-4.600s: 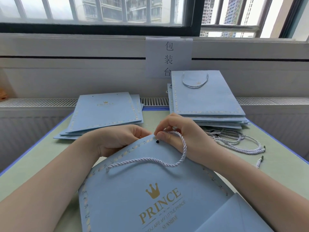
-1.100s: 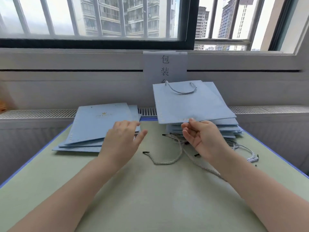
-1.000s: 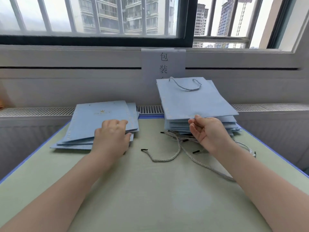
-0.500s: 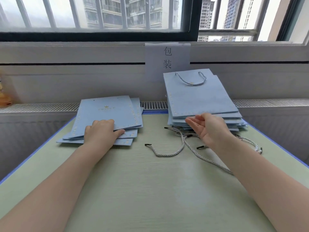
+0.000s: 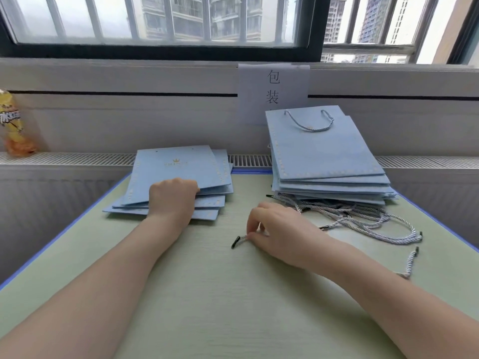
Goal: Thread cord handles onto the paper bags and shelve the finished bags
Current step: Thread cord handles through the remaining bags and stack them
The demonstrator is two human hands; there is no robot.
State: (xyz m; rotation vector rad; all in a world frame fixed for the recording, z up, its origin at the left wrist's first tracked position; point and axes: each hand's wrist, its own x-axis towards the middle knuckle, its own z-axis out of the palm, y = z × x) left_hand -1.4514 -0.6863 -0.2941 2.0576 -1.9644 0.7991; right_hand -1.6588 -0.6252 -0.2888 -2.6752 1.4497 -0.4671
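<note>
Right hand (image 5: 278, 233) dropped to pinch a cord (image 5: 239, 240); left hand (image 5: 172, 198) grips top unthreaded bag (image 5: 178, 172)

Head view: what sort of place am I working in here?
Probably a packing bench by a window. A paper sign reading 包装 hangs behind the table, which holds a stack of handled bags, a stack of unthreaded bags and loose cord handles.

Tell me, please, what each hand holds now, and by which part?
Left hand grips the top light-blue paper bag at its near edge; right hand pinches a grey twisted cord near its black tip.
</note>
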